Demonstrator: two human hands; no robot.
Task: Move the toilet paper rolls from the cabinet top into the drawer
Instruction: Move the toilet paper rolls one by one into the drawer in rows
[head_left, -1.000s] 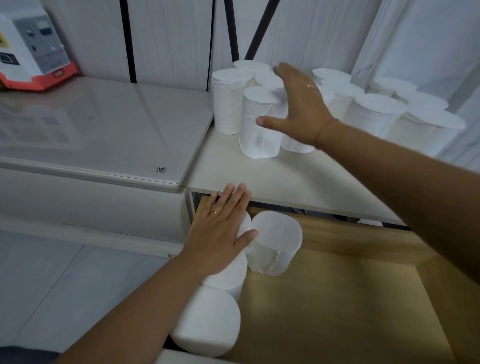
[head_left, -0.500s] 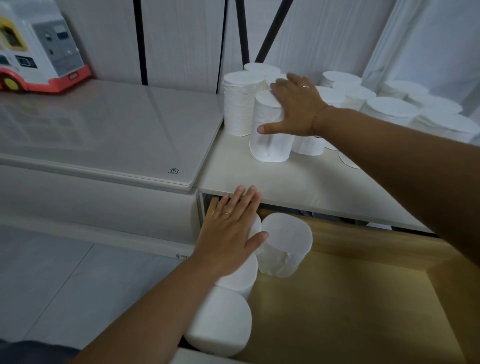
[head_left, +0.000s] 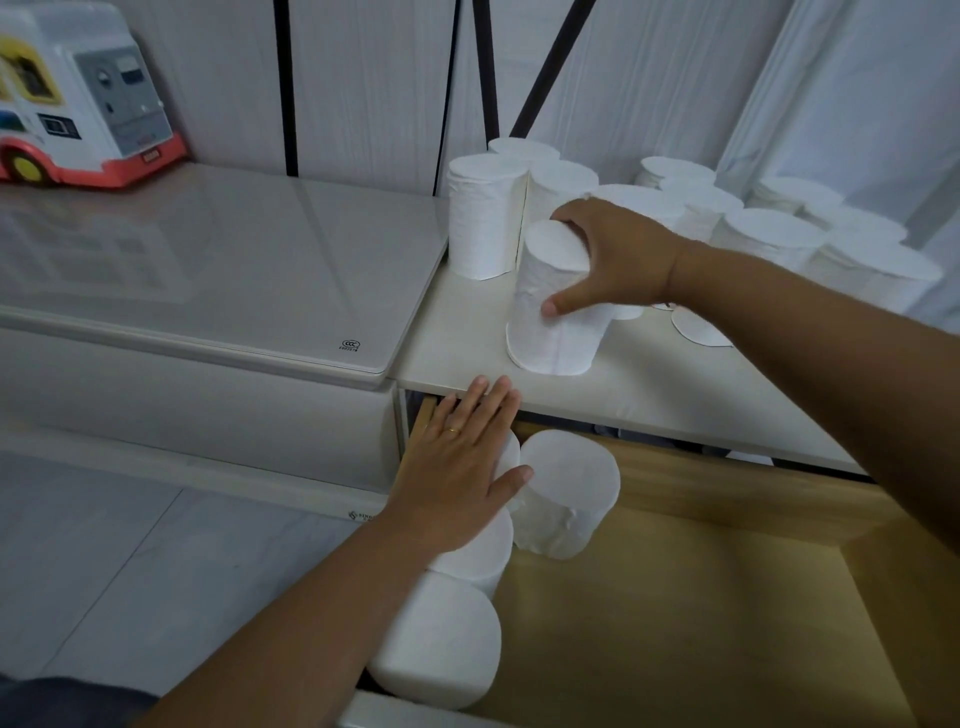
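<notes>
Several white toilet paper rolls (head_left: 769, 239) stand on the white cabinet top (head_left: 639, 384). My right hand (head_left: 618, 254) grips the nearest roll (head_left: 550, 322) near its top; the roll leans toward me with its base on the cabinet top. Below, the wooden drawer (head_left: 675, 623) is pulled out. Three rolls stand along its left side: one at the back (head_left: 569, 493), one in the middle (head_left: 483, 556) and one at the front (head_left: 436, 644). My left hand (head_left: 462, 467) lies flat, fingers apart, on the middle roll and beside the back one.
A glass-topped white unit (head_left: 208, 275) adjoins the cabinet on the left, with a toy van (head_left: 78, 98) at its back. A tall roll (head_left: 483, 223) stands at the cabinet's left edge. White curtains hang behind. Pale floor tiles (head_left: 104, 561) lie at the lower left.
My right hand came down from above the rolls, closed on the nearest roll and pulled it forward, tilting it. My left hand stayed on the rolls in the drawer.
</notes>
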